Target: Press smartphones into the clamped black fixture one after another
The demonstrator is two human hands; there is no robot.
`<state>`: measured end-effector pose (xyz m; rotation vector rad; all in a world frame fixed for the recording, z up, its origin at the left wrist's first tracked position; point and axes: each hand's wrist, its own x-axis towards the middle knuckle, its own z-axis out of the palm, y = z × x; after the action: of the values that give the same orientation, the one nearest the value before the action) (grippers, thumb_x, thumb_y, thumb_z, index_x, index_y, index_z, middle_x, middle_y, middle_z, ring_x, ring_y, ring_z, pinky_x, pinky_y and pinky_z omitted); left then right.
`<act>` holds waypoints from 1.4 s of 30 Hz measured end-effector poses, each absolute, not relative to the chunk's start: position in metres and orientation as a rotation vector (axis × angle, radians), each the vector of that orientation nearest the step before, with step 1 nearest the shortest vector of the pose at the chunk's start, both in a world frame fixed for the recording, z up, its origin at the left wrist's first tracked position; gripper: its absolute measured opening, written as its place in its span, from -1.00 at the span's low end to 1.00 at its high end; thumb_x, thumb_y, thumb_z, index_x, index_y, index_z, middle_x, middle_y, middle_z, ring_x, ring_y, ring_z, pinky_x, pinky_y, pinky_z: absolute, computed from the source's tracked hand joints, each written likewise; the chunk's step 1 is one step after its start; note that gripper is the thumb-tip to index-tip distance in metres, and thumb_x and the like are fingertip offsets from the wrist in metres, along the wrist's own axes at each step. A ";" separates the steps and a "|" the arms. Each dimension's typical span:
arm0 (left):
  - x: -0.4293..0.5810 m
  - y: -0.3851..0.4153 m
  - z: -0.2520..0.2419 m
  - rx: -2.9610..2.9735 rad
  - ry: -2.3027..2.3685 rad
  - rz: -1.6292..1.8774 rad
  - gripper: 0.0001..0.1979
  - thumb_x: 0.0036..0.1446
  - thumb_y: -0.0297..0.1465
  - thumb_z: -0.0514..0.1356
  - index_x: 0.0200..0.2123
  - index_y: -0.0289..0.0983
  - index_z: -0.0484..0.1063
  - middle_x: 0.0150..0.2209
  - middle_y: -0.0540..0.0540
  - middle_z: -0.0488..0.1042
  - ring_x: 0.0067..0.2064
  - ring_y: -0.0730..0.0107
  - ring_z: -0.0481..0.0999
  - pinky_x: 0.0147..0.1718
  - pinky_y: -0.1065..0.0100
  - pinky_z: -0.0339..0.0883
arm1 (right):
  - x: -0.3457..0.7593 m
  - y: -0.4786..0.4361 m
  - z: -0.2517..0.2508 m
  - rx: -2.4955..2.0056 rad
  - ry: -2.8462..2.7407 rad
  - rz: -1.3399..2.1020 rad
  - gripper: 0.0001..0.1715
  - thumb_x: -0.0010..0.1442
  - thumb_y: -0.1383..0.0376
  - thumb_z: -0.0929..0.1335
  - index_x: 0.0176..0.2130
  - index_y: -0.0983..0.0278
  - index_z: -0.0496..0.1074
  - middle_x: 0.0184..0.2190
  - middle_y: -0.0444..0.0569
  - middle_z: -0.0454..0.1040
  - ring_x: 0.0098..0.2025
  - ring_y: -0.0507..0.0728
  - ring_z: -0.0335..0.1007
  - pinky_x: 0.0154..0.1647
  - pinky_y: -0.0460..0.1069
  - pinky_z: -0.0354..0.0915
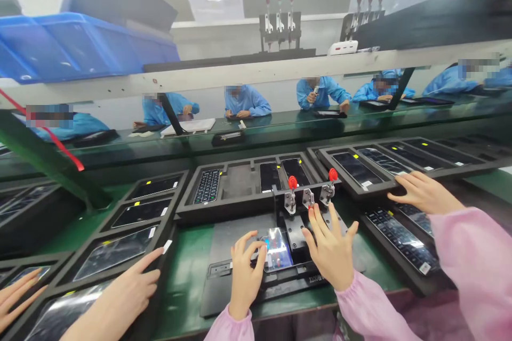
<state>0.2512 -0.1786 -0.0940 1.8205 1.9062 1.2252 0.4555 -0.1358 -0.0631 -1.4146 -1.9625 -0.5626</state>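
In the middle, a phone screen with a bluish, reflective face lies in a black clamping fixture. My left hand has its thumb and forefinger drawn together at the screen's left edge. Its other fingers are bent and raised. My right hand is spread over the fixture's right side, its fingertips at the middle toggle clamp, whose red tip is mostly covered. Two more toggle clamps with upright red knobs, a left one and a right one, stand either side of it.
Black foam trays of screens lie left, behind and right. A co-worker's hand carries a white label at left; another's hand touches the right tray. A shelf with a blue bin crosses above.
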 end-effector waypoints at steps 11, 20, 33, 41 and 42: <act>0.253 -0.177 -0.096 1.800 1.906 1.163 -0.73 0.18 -0.28 0.03 -0.32 -0.11 0.54 0.10 -0.12 0.29 0.15 0.05 0.18 0.10 -0.21 -0.10 | 0.472 -0.147 -0.067 -1.166 -1.839 -0.336 -0.63 0.21 0.28 0.23 0.02 0.16 0.33 0.01 -0.10 0.39 0.17 0.29 0.13 0.16 0.48 -0.31; 0.251 -0.177 -0.093 1.817 1.856 1.238 -0.75 0.18 -0.28 0.06 -0.31 -0.10 0.55 0.08 -0.11 0.30 0.13 0.10 0.23 0.10 -0.07 0.06 | 0.489 -0.160 -0.060 -1.060 -1.671 -0.281 -0.72 0.13 0.35 0.28 -0.15 0.16 0.45 -0.07 -0.10 0.45 0.06 0.25 0.28 0.19 0.43 -0.20; 0.251 -0.178 -0.094 1.808 1.859 1.185 -0.75 0.20 -0.29 0.03 -0.27 -0.09 0.53 0.09 -0.10 0.27 0.14 0.13 0.20 0.11 -0.05 0.02 | 0.493 -0.152 -0.063 -1.122 -1.590 -0.271 -0.81 0.10 0.35 0.33 -0.24 0.19 0.47 -0.10 -0.09 0.47 0.00 0.20 0.33 0.18 0.37 -0.06; 0.251 -0.180 -0.095 1.803 1.845 1.184 -0.74 0.22 -0.30 0.01 -0.26 -0.09 0.52 0.09 -0.09 0.25 0.14 0.16 0.18 0.11 -0.03 0.03 | 0.493 -0.145 -0.060 -1.143 -1.588 -0.282 -0.84 0.12 0.36 0.32 -0.27 0.20 0.47 -0.10 -0.09 0.47 -0.01 0.19 0.33 0.19 0.33 -0.04; 0.251 -0.180 -0.096 1.803 1.845 1.183 -0.74 0.22 -0.30 0.01 -0.25 -0.09 0.51 0.09 -0.08 0.25 0.14 0.16 0.18 0.11 -0.03 0.03 | 0.493 -0.145 -0.060 -1.147 -1.594 -0.279 -0.85 0.12 0.35 0.32 -0.27 0.20 0.47 -0.10 -0.09 0.46 -0.01 0.19 0.33 0.19 0.33 -0.03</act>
<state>0.2513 -0.1798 -0.0957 1.8029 1.8448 1.1829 0.4930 -0.1447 -0.0602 -1.1474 -1.5940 -0.2786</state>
